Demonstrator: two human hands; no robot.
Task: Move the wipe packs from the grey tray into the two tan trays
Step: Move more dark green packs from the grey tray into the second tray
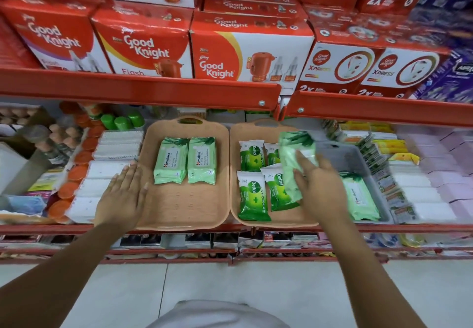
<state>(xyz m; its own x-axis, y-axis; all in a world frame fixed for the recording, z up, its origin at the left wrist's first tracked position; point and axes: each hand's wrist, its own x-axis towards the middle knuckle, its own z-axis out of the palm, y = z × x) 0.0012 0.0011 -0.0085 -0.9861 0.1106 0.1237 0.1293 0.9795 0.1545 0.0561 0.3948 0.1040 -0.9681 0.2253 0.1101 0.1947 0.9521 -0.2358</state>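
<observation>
Two tan trays stand side by side on the shelf. The left tan tray (pixel 184 210) holds two light green Himalaya wipe packs (pixel 184 160). The right tan tray (pixel 234 163) holds several dark green Dettol packs (pixel 252 195). My right hand (pixel 318 187) is shut on a light green wipe pack (pixel 294 158), held tilted over the right tan tray's right side. Further right, the grey tray (pixel 350 158) holds one light green pack (pixel 361 197). My left hand (pixel 122 194) lies flat, fingers apart, on the left tan tray's left rim.
A red shelf rail (pixel 143 89) with Good Knight boxes (pixel 250 53) overhangs the trays. White packs (pixel 102 181), orange lids (pixel 76 174) and green caps (pixel 122 121) crowd the left. Yellow and white packets (pixel 399 171) fill the right. A lower shelf (pixel 230 244) is below.
</observation>
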